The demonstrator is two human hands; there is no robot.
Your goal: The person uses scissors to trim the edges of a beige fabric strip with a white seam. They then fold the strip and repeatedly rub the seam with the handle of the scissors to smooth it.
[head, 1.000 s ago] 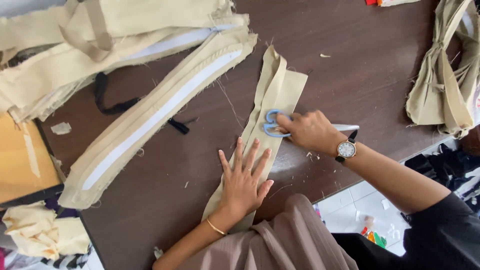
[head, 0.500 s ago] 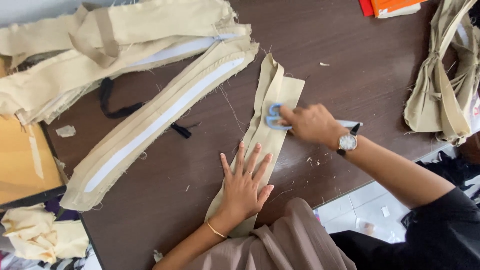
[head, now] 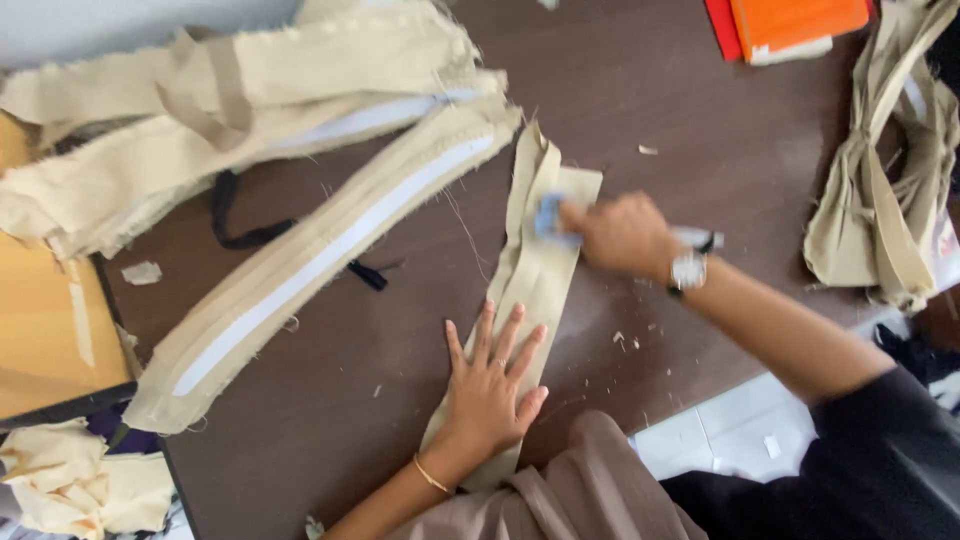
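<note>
A narrow beige fabric strip (head: 527, 300) lies lengthwise on the dark brown counter (head: 400, 330), running from near the person's body up toward the middle of the surface. The left hand (head: 490, 385) presses flat on the lower part of the strip, its fingers (head: 487, 335) spread and released, gripping nothing; a thin gold bangle (head: 431, 474) circles that wrist. The right hand (head: 620, 235) is blurred by motion over the upper end of the strip, its fingers clenched around blue-handled scissors (head: 550, 218), whose grey end shows past the wrist. A wristwatch (head: 688, 270) sits on that wrist.

To the left of the strip, well apart from it, lies a long beige padded band with a white centre stripe (head: 320, 262), slanting across the counter, with a heap of similar beige fabric (head: 230, 110) above it and a black strap (head: 250, 235) partly beneath. A tied bundle of beige strips (head: 885, 190) rests at the right edge. An orange book (head: 795, 20) lies at the top edge, and small fabric scraps (head: 630, 340) dot the counter near the right forearm.
</note>
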